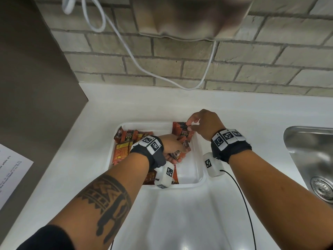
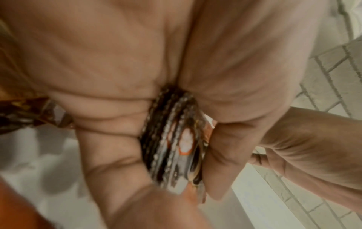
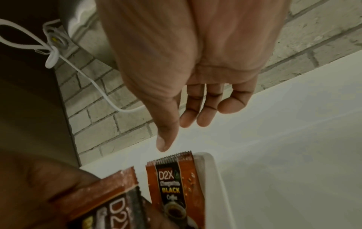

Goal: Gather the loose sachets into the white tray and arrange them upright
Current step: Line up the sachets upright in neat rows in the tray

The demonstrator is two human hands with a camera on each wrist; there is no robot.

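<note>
A white tray (image 1: 144, 123) sits on the white counter. Brown-orange coffee sachets (image 1: 124, 147) lie loose along its left side. An upright stack of sachets (image 1: 181, 131) leans in the far right corner; its front one (image 3: 172, 182) reads "D2X Black Coffee". My left hand (image 1: 173, 145) is over the middle of the tray and grips a bundle of several sachets (image 2: 176, 139) edge-on between thumb and fingers. My right hand (image 1: 203, 123) hovers at the top edge of the upright stack. Its thumb (image 3: 164, 139) and loosely bent fingers are spread, with nothing between them.
A steel sink (image 1: 310, 154) with a drain (image 1: 322, 188) lies to the right. A brick wall with a hanging white cable (image 1: 137, 64) stands behind the counter. A grey panel (image 1: 36, 87) and a printed sheet (image 1: 10, 170) are at the left.
</note>
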